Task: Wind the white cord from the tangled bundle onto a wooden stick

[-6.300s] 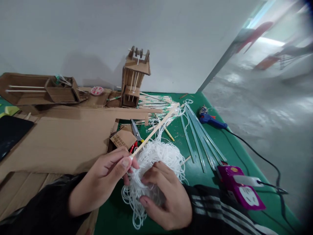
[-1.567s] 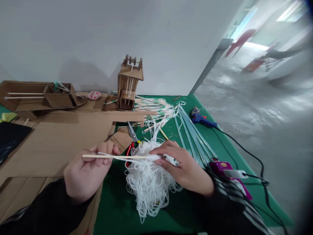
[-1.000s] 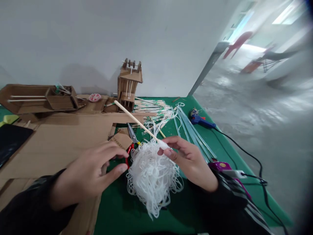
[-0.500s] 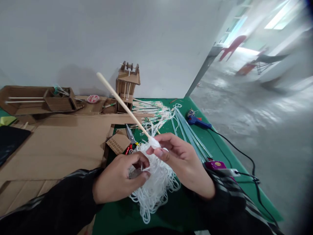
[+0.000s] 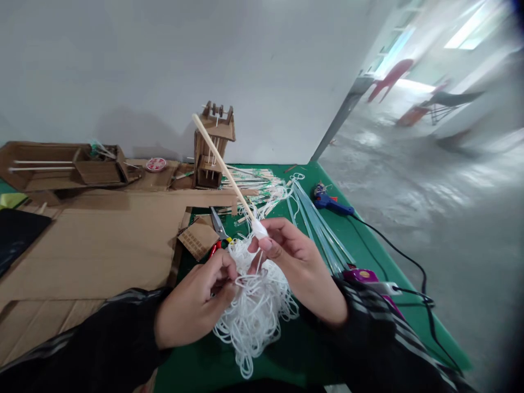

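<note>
Tangled white string (image 5: 254,311) (looped) wraps stick (image 5: 223,166).

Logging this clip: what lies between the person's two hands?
Head view: a tangle of white string; left hand pinches a strand, right hand holds the wooden stick.

Two bare hands and two long sleeves show at the bottom of the view. The left hand (image 5: 196,305) comes out of a black left sleeve (image 5: 82,349) of smooth, slightly shiny cloth. Thin pale stripes run along this sleeve near the cuff, faint and partly blurred. The right hand (image 5: 301,267) comes out of a black right sleeve (image 5: 393,349) of the same kind. Its stripes are clearer: several narrow whitish-grey lines side by side, running lengthwise from the cuff up the forearm. Both cuffs end at the wrist. The nails that show on the right hand are short and plain.
</note>
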`<state>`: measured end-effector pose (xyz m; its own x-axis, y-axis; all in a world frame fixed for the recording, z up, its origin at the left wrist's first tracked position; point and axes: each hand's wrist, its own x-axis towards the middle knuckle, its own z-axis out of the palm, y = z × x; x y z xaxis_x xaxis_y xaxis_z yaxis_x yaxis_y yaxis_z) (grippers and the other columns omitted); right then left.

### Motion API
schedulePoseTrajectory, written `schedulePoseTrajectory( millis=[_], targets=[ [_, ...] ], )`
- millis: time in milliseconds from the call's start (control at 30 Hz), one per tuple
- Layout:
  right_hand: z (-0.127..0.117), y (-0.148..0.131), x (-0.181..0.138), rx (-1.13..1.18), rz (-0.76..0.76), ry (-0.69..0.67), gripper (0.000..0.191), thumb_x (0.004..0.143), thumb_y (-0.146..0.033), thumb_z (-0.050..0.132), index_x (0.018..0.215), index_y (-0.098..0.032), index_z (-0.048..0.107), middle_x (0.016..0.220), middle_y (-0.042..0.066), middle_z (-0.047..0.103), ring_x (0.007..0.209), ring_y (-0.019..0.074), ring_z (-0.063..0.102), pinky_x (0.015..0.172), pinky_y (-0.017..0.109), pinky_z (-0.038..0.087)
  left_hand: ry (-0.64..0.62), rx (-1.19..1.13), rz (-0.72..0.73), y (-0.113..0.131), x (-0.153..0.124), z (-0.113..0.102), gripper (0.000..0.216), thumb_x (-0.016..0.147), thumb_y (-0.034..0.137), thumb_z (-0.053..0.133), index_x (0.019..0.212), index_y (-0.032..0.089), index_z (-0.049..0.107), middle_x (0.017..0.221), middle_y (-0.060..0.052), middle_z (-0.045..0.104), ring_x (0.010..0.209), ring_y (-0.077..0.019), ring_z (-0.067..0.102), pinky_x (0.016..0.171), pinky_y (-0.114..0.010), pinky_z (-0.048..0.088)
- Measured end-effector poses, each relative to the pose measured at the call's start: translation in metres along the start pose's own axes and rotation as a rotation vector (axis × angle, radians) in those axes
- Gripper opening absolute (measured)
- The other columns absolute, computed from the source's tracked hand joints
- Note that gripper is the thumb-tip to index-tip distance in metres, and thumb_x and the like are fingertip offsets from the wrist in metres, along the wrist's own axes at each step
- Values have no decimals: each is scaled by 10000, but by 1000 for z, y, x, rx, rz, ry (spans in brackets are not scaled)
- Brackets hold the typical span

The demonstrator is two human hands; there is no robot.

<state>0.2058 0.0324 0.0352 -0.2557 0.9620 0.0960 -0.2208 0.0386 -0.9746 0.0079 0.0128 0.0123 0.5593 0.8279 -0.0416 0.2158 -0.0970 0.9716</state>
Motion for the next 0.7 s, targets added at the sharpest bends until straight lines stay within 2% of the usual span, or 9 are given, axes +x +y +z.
schedulePoseTrajectory(
  millis=[100, 267, 367, 500, 700],
  targets=[
    [-1, 1, 0, 8, 6, 5, 167, 928, -298, 596, 1050, -196, 544, 821, 4, 652, 559, 122, 655, 560, 277, 532, 45, 115, 20, -1, -3, 0, 57, 976, 260, 432, 935, 230, 459, 777, 32, 555, 659, -116, 506, 603, -228, 386],
    [-1, 1, 0, 7, -15, -11, 141, 940, -276, 576, 1051, -196, 542, 838, 4, 657, 516, 101, 637, 538, 257, 501, 92, 216, 100, 6, -5, 0, 147, 943, 138, 445, 949, 230, 559, 892, 13, 619, 765, -118, 569, 690, -224, 426],
    [0, 1, -1, 1, -27, 0, 147, 938, -265, 580, 1060, -193, 544, 838, 13, 672, 620, 119, 656, 626, 275, 524, 80, 210, 70, 13, -5, 1, 161, 920, 123, 466, 968, 235, 571, 917, 18, 628, 831, -132, 573, 769, -243, 425],
    [3, -1, -3, -28, -34, 1, 121, 940, -243, 582, 1046, -193, 553, 846, 29, 702, 819, 134, 663, 745, 266, 521, 70, 233, -14, 20, -1, 4, 119, 915, 219, 520, 987, 237, 612, 999, 1, 646, 946, -174, 574, 847, -284, 418],
    [7, -5, -6, 41, -2, -52, 115, 959, -266, 558, 1047, -220, 500, 924, 46, 725, 902, 152, 678, 778, 288, 532, 4, 176, -13, 23, 9, 5, 35, 842, 215, 619, 871, 205, 635, 887, 9, 673, 857, -157, 600, 812, -264, 444]
  ],
)
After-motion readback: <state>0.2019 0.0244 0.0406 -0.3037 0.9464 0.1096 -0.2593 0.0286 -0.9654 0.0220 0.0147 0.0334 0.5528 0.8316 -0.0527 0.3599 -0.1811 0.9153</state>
